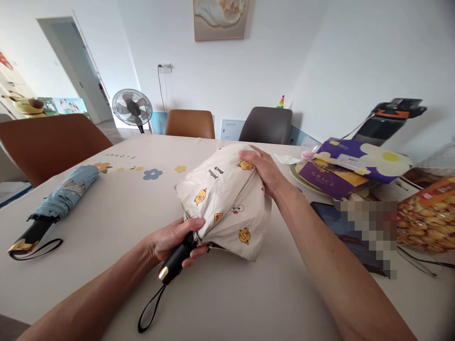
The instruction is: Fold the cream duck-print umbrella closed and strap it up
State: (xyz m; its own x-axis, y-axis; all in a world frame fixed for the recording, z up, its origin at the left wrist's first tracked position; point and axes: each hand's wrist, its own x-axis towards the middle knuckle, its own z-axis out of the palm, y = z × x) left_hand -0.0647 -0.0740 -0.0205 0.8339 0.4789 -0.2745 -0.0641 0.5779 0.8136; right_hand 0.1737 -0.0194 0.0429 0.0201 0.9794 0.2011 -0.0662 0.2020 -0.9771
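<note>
A cream folding umbrella printed with yellow ducks lies across the middle of the view, its cloth loose and partly spread out. My left hand is closed around it where the black handle with a gold end meets the cloth. A black wrist strap hangs from that handle. At the far end of the cloth, my right hand grips the fabric, thumb on top and the other fingers mostly hidden. To the left, a blue folding umbrella rests furled on the table, with a black handle and strap.
The pale table has printed flowers. On its right are a purple box, a dark tablet, an orange snack bag and cables. Chairs line the far side, with a standing fan behind.
</note>
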